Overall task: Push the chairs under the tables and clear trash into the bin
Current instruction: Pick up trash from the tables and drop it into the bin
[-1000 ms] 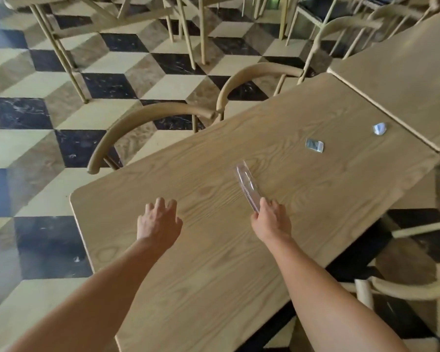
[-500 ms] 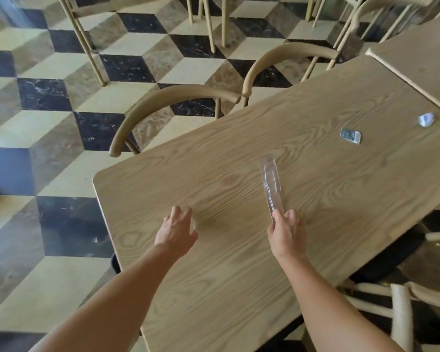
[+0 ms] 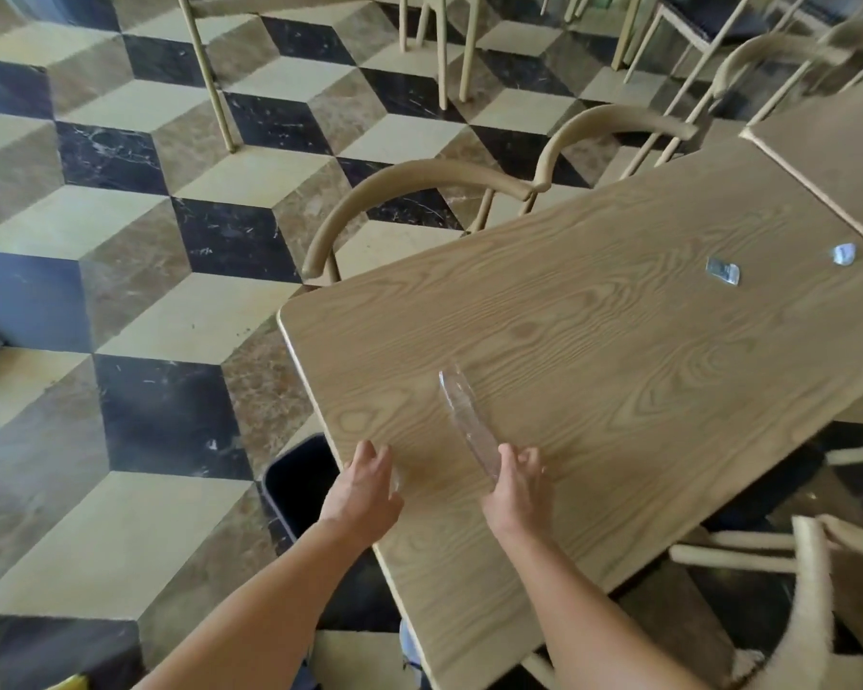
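- Two bare forearms reach in from 6 o'clock over the near corner of the light ash-wood rectangular table (image 3: 594,351).
- Right hand (image 3: 516,488) pinches the near end of a long, clear crinkled plastic wrapper (image 3: 462,415), which lies flat on the tabletop and points toward 11 o'clock.
- Left hand (image 3: 365,483) rests at the table's left edge, fingers curled around something small and clear; what it is cannot be told.
- One dark open-topped bin (image 3: 295,485) stands on the floor just beside the table, under the left wrist.
- Two small silvery scraps sit at 2 o'clock: a flat foil wrapper (image 3: 723,271) and a crumpled piece (image 3: 844,253).
- Two curved-back pale wooden chairs (image 3: 409,181) are tucked along the far side.
- No writing is readable.
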A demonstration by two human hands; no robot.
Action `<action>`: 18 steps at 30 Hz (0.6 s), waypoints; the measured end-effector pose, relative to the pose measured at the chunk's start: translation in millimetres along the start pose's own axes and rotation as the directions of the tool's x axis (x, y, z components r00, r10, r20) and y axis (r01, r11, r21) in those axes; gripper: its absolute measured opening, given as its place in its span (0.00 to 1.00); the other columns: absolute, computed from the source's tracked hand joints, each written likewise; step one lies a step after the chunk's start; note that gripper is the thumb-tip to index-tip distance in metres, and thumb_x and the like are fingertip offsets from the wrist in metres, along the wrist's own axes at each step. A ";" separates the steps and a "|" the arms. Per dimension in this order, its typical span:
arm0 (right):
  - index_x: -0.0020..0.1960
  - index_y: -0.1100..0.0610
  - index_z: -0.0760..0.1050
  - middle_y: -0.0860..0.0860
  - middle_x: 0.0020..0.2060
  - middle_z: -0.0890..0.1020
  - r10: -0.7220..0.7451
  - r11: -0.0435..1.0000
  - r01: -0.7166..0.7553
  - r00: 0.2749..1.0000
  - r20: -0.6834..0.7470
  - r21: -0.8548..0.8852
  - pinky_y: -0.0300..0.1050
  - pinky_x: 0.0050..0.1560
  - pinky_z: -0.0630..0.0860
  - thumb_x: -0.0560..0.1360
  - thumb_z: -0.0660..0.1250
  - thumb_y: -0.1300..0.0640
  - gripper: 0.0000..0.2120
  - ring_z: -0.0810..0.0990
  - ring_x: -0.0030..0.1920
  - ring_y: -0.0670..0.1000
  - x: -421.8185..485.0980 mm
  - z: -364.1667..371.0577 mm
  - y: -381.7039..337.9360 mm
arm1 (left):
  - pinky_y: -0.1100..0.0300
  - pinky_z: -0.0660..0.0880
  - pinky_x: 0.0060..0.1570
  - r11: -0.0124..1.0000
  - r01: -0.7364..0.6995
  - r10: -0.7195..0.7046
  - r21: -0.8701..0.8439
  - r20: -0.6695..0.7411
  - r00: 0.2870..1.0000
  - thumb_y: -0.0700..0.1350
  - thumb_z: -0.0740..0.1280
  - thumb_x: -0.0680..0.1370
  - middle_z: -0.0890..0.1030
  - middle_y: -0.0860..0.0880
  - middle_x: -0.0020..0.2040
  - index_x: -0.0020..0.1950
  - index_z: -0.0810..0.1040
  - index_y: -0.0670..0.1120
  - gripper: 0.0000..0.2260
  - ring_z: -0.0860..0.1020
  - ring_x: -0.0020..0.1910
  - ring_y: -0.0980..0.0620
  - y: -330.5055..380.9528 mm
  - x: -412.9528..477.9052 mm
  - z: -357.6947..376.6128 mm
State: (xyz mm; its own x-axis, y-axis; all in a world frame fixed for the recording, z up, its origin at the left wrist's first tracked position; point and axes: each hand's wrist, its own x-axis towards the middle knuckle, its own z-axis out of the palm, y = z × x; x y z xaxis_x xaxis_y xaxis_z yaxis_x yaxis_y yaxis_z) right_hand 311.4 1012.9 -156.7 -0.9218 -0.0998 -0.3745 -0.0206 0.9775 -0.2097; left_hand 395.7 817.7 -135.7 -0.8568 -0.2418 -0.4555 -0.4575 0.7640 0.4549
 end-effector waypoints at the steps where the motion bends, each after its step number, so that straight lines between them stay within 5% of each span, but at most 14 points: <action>1: 0.70 0.50 0.69 0.54 0.66 0.69 -0.011 1.000 0.011 1.000 -0.003 0.010 0.51 0.62 0.71 0.72 0.69 0.62 0.28 0.72 0.63 0.60 -12.2 8.4 -13.1 | 0.50 0.77 0.51 1.000 -0.013 0.013 0.002 0.012 1.000 0.45 0.67 0.78 0.68 0.46 0.60 0.65 0.69 0.44 0.17 0.76 0.54 0.42 -11.1 -8.7 -0.9; 7: 0.66 0.51 0.70 0.56 0.66 0.71 0.020 0.998 -0.023 0.999 0.040 0.055 0.57 0.66 0.68 0.74 0.67 0.61 0.21 0.71 0.66 0.61 -80.3 48.6 -94.1 | 0.52 0.73 0.46 0.999 -0.033 0.028 0.041 0.110 0.994 0.44 0.65 0.77 0.68 0.45 0.56 0.63 0.69 0.44 0.15 0.76 0.50 0.42 -83.6 -46.3 -15.4; 12: 0.56 0.56 0.73 0.55 0.55 0.76 0.008 0.995 -0.013 0.999 0.048 0.099 0.53 0.55 0.75 0.71 0.73 0.58 0.16 0.76 0.57 0.58 -103.3 61.5 -133.3 | 0.49 0.77 0.51 0.999 0.010 -0.016 0.044 0.129 0.992 0.46 0.68 0.78 0.68 0.46 0.59 0.62 0.69 0.46 0.15 0.77 0.52 0.42 -137.1 -55.8 -30.3; 18: 0.59 0.58 0.73 0.55 0.55 0.77 -0.093 0.993 0.085 0.991 0.100 0.084 0.45 0.53 0.72 0.73 0.72 0.59 0.17 0.77 0.57 0.56 -136.7 73.1 -166.9 | 0.51 0.80 0.48 0.999 0.029 -0.032 0.036 0.102 0.994 0.48 0.70 0.77 0.68 0.47 0.60 0.65 0.67 0.48 0.19 0.78 0.53 0.44 -160.5 -64.5 -37.9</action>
State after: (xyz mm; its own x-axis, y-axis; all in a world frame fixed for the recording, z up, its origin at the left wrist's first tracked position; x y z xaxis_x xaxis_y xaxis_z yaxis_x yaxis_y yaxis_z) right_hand 469.2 849.8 -136.5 -0.8724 -0.2087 -0.4421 -0.0662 0.9464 -0.3161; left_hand 515.3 688.0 -150.3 -0.8129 -0.2041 -0.5455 -0.4729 0.7780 0.4136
